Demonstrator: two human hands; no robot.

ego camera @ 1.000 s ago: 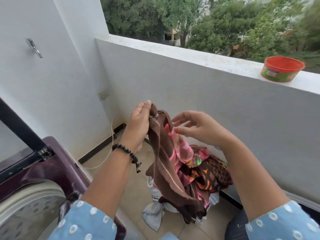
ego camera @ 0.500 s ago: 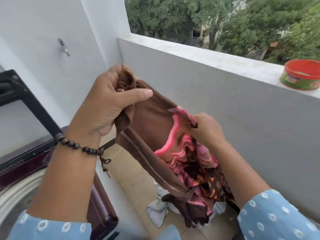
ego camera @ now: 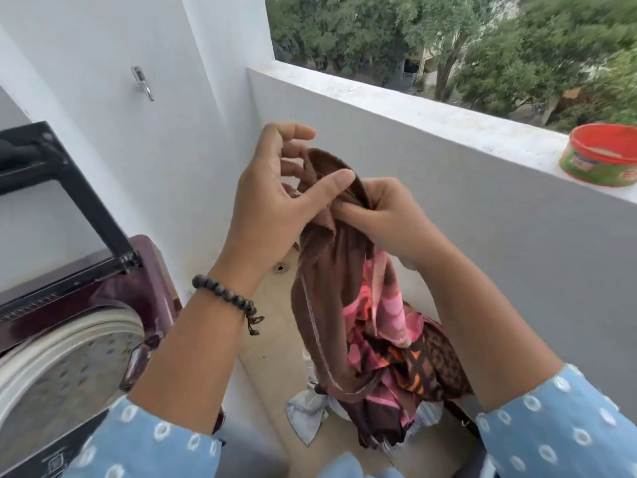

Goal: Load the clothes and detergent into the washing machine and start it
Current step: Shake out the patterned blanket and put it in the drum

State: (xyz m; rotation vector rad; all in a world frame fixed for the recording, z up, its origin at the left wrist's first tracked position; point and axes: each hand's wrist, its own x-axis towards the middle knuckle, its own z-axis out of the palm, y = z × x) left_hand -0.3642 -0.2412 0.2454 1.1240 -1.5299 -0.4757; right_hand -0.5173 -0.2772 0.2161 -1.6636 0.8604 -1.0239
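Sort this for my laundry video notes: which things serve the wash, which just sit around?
For the wash: brown-pink garment, clothes heap, washing machine, red-lidded tub (possibly detergent).
Lying about: wall hook, floor drain.

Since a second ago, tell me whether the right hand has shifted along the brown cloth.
Yes. The right hand has climbed the brown cloth, meeting the left hand at its top.
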